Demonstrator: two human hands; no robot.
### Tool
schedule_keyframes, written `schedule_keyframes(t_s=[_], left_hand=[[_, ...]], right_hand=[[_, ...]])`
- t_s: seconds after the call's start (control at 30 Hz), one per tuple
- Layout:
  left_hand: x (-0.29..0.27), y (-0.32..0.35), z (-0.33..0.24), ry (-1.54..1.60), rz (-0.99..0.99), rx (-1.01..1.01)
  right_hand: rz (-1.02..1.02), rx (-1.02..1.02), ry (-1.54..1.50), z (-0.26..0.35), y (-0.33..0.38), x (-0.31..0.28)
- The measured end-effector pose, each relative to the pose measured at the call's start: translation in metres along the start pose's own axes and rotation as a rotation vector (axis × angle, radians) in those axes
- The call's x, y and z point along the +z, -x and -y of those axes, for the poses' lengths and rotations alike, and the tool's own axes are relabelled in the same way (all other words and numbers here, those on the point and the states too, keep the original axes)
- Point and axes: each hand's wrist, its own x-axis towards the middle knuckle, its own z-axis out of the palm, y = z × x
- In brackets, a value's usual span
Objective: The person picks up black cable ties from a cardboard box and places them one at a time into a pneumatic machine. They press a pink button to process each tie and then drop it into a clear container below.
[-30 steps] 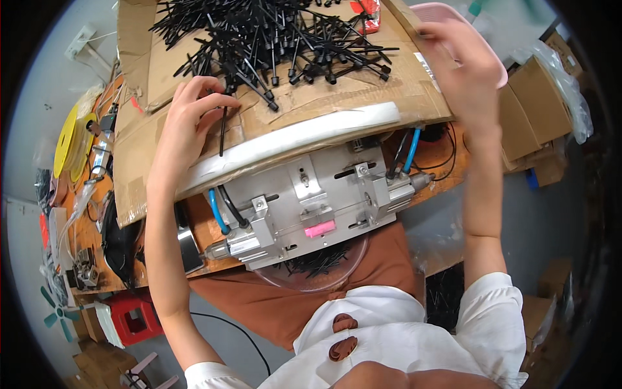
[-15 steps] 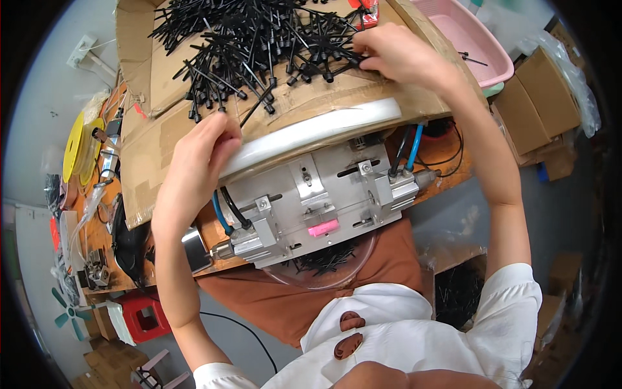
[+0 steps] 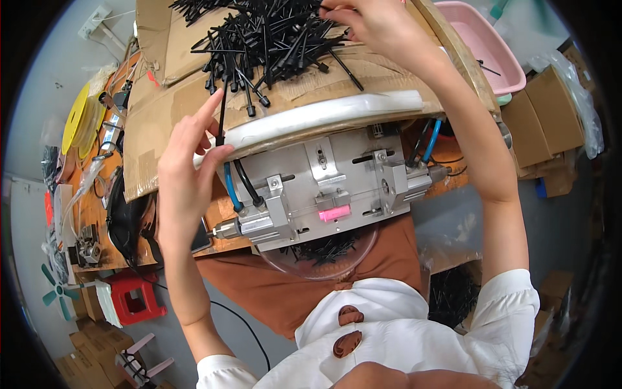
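Black capped rods (image 3: 278, 48), thin with a thicker end piece, lie heaped on a cardboard sheet (image 3: 155, 142) at the far side. My left hand (image 3: 184, 155) is at the sheet's near left edge. Its thumb and fingers pinch one black capped rod (image 3: 223, 113), which stands nearly upright in the picture with the thick end by the thumb. At the far right of the heap, my right hand (image 3: 369, 26) has its fingers closed on a dark rod whose tip shows at the fingertips. Between my arms, a metal fixture (image 3: 311, 168) carries a small pink block (image 3: 334, 213).
A white padded strip (image 3: 324, 117) lines the cardboard's near edge. Blue tubes (image 3: 232, 188) and black ones run to the fixture's cylinders. A clear bowl (image 3: 278, 262) of black pieces sits over my lap. A pink basin (image 3: 483, 45) and cartons (image 3: 544, 110) stand at the right.
My left hand has drawn back from the heap's edge, and the rod in it now shows more fully. My right hand has moved farther away and leftward over the heap. The view has shifted slightly.
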Motion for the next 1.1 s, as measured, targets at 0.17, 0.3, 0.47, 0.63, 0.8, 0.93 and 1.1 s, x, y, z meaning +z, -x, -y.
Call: schedule_keyframes(t_s=[0.17,0.3,0.47,0.63,0.8,0.93,1.1], left_hand=[[0.04,0.058,-0.048,-0.169,-0.064,0.104],[0.09,0.127,-0.084,-0.127,0.082,0.043],[0.132,0.133,-0.096,-0.235,0.099,-0.07],[0.136,0.136,-0.098,-0.316,0.139,-0.1],[0.137,0.139,-0.094,-0.302,0.141,-0.103],[0.123,0.131,-0.095,-0.255,0.194,-0.105],[0.062,0.023,-0.058,-0.309,-0.081,0.043]], right_hand=[[-0.071,0.124,0.064,0.016,0.035,-0.033],[-0.083,0.605,-0.491,0.048,0.066,-0.052],[-0.247,0.531,-0.817,0.056,0.095,-0.055],[-0.246,0.391,-0.783,0.064,0.12,-0.067],[-0.373,0.468,-0.547,0.102,0.152,-0.047],[-0.25,0.317,-0.292,0.118,0.2,-0.006],[0.04,0.241,-0.089,0.145,0.247,0.037]])
